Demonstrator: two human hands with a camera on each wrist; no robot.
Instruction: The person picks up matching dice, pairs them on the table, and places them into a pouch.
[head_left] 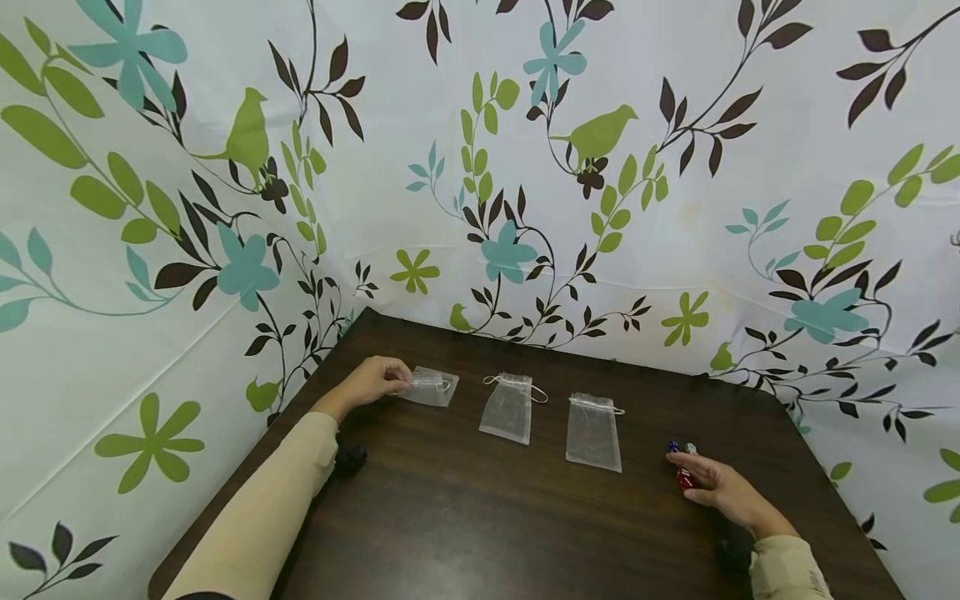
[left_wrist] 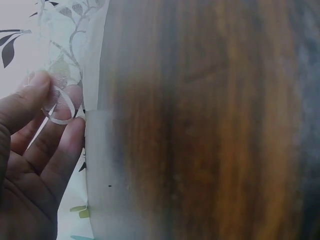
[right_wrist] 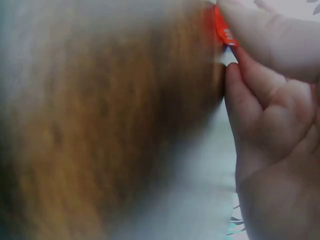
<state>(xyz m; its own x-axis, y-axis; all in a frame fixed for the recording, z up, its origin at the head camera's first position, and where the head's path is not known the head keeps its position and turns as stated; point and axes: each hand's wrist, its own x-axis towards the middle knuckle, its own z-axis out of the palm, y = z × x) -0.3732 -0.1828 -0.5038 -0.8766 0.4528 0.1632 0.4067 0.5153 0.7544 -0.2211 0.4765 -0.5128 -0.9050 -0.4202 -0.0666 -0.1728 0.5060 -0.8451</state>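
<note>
At the far left of the table, my left hand (head_left: 372,383) pinches a small sheer drawstring pouch (head_left: 435,388) near its edge. In the left wrist view, the white cord loop (left_wrist: 62,121) hangs at the fingertips, with the thumb against the fingers. Over on the right, my right hand (head_left: 723,490) reaches over a few small shiny pieces, its thumb and fingers apart. A red piece (head_left: 684,478) shows between thumb and forefinger; a blue piece (head_left: 672,447) and a silver piece (head_left: 691,448) lie just beyond the fingers. The red piece (right_wrist: 226,32) appears beside the thumb in the right wrist view.
Two more sheer pouches, a middle one (head_left: 508,412) and a right one (head_left: 594,437), lie flat between the hands on the dark wooden table (head_left: 480,517). A patterned curtain (head_left: 645,275) hangs behind the table's back edge and along its sides.
</note>
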